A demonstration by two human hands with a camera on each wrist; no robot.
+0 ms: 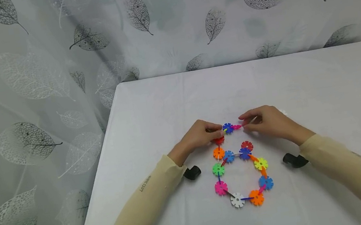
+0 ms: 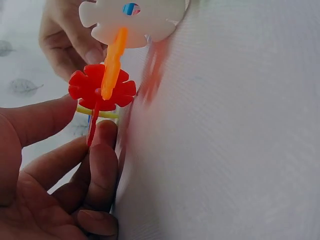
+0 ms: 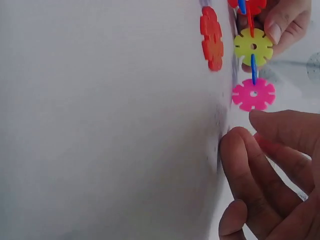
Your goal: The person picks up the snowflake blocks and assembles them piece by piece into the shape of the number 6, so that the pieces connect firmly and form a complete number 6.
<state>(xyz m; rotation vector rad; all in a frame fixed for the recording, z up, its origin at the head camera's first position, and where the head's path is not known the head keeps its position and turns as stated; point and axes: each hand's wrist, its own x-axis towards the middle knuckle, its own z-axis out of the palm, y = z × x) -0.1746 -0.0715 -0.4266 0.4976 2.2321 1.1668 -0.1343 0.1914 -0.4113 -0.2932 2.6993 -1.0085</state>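
A chain of colourful notched plastic discs forms a ring on the table, with a short arm running up from it. At that arm, my left hand point(image 1: 202, 132) pinches a yellow disc point(image 3: 242, 48) between thumb and fingers, close beside a red disc point(image 2: 120, 92). Beyond the yellow one come a blue disc point(image 1: 228, 128) and, at the end, a pink disc point(image 3: 242, 92). The right hand point(image 1: 268, 121) reaches up to this pink disc; its thumb tip is right at the edge, with thumb and fingers apart and relaxed.
The ring's lower part holds a white disc point(image 1: 237, 200), an orange disc point(image 1: 257, 198) and several others. Another red disc point(image 1: 246, 144) sticks up from its top right. Black curved pieces point(image 1: 192, 173) show by both wrists. A leaf-patterned curtain point(image 1: 171, 44) hangs behind the white table point(image 1: 151, 105).
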